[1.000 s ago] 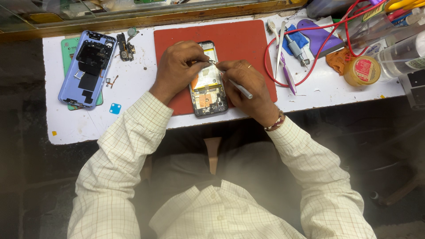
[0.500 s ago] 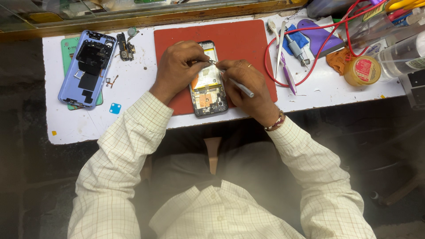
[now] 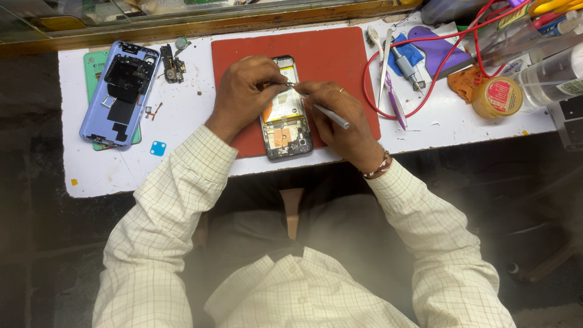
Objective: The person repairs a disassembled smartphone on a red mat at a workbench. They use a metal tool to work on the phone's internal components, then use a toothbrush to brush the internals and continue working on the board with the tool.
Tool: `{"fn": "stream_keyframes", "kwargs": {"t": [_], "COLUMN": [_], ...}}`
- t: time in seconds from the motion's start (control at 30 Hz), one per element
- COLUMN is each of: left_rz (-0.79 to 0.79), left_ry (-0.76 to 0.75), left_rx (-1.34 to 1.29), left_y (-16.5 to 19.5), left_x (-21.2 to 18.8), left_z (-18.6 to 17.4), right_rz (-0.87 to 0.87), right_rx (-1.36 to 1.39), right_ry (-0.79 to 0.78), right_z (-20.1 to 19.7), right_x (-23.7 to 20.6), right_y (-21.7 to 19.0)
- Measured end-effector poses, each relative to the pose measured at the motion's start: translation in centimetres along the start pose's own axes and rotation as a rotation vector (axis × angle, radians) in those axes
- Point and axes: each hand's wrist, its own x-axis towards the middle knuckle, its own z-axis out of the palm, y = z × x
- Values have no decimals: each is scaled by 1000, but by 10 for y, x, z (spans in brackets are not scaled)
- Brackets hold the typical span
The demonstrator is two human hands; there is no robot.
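An opened phone (image 3: 285,124) with its back off lies on a red mat (image 3: 328,54), showing a battery and circuit boards. My left hand (image 3: 243,94) rests on the phone's left edge, fingers curled over its upper part. My right hand (image 3: 340,115) grips a thin grey metal tool (image 3: 331,115) like a pen, its tip at the phone's upper middle, close to my left fingertips. Where the tip touches is partly hidden by my fingers.
A blue phone back frame (image 3: 118,91) lies on a green mat at the left, with small loose parts (image 3: 172,64) and a blue square bit (image 3: 158,148) nearby. To the right are tweezers (image 3: 384,67), a red cable (image 3: 419,73), a round yellow tin (image 3: 497,97) and bottles.
Both hands stay on the phone; the tool tip and fingers have shifted only slightly.
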Motion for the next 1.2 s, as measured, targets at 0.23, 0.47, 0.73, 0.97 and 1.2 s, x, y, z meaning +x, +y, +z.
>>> {"fn": "stream_keyframes", "kwargs": {"t": [0.23,0.47,0.73,0.97,1.2], "left_rz": [-3,-1,-38,-22,-13], "left_ry": [5,11,-12,0,2], "left_rx": [-8,7,6,3,11], "left_y": [0,-2,-2,-2,-1], "left_x": [-1,-2,-1,-3,-2], "left_z": [0,1,1,1,1], "right_rz": [-29,-46,31,8,-12], "right_rx": [-30,-9,41,29,-4], "right_ry": [19,3,-7,8,21], "right_z": [1,0,1,1,2], "right_x": [1,1,0,0,-3], "right_y": [-3,-1,0,-1,1]}}
